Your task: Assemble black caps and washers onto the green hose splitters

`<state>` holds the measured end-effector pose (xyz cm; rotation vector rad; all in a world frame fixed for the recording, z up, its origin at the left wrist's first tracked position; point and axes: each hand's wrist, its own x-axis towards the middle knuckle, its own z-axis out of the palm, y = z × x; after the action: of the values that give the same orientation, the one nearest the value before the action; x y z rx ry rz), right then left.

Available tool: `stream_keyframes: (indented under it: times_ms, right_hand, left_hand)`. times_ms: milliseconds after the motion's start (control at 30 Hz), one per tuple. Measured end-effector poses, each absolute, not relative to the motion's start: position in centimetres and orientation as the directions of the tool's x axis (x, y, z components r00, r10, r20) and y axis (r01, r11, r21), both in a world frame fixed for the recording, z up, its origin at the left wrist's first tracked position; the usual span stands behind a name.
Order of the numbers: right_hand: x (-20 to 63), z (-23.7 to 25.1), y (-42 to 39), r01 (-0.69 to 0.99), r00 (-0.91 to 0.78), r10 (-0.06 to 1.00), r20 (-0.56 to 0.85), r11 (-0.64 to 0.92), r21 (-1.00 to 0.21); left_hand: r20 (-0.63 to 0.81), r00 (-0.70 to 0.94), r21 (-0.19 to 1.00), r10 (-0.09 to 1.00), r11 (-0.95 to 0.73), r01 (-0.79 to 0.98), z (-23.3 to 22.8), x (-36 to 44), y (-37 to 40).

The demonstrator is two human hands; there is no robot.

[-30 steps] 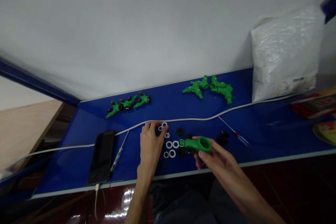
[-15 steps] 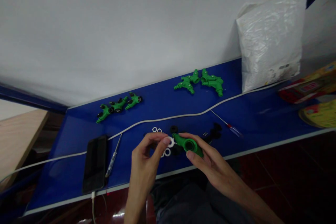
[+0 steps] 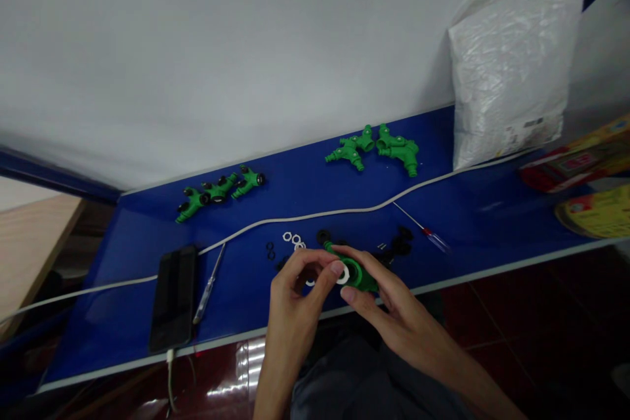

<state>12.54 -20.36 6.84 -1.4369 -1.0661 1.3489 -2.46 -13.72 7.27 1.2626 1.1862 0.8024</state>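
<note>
Left hand: your left hand (image 3: 295, 289) pinches a small white ring (image 3: 343, 273) between thumb and first finger, closed tight on it.
Right hand: your right hand (image 3: 388, 305) is wrapped around the green fitting (image 3: 357, 273), with fingers over the top and under the body.
Where they are: the green fitting is up off the blue counter (image 3: 123, 302), near its front edge, in the middle. The white ring sits right at the fitting's round open mouth, touching it.
How the ring handles: it looks tiny, thin and very light. It may be a bit bendy, and it can slip out or flip easily. Hold it by its edge with just your fingertips, and keep it flat to the mouth.
How the fitting handles: it looks like hard plastic, light and stiff, so it does not squash. It is smooth, so it could turn in your grip. Hold it around the fat middle and leave the mouth clear.
Close by: more white rings (image 3: 291, 237) and little black parts (image 3: 398, 244) lie on the counter just behind your hands.
Left side: a black phone (image 3: 173, 296) and a thin screwdriver (image 3: 207, 287) lie there.
Far side: a white cable (image 3: 295, 218) crosses the counter. Behind it are two groups of green fittings (image 3: 378, 147), and a white bag (image 3: 509, 72) stands far right.
</note>
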Motion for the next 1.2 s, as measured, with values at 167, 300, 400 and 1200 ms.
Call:
stream_keyframes:
  times_ms: [167, 300, 400, 1200]
  right_hand:
    - [12.4, 6.6, -20.4, 0.040, 0.014, 0.967, -0.255, -0.255, -0.966]
    - [12.4, 6.6, -20.3, 0.008, -0.002, 0.964, -0.264, -0.264, -0.964]
    - [12.3, 6.6, -20.2, -0.039, 0.004, 0.959, -0.283, -0.282, -0.958]
    - [15.9, 6.3, -10.7, 0.191, -0.047, 0.999, -0.018, -0.009, -0.982]
  left_hand:
    - [-0.239, 0.277, 0.968, 0.931, 0.206, 0.142, 6.9, -2.2, -14.1]
    - [-0.220, 0.288, 0.969, 0.932, 0.174, 0.177, 6.8, -2.2, -14.1]
    - [-0.196, 0.287, 0.973, 0.937, 0.149, 0.177, 6.9, -2.3, -14.1]
    - [0.172, 0.256, 0.911, 0.951, -0.252, 0.325, 6.6, -1.7, -7.3]
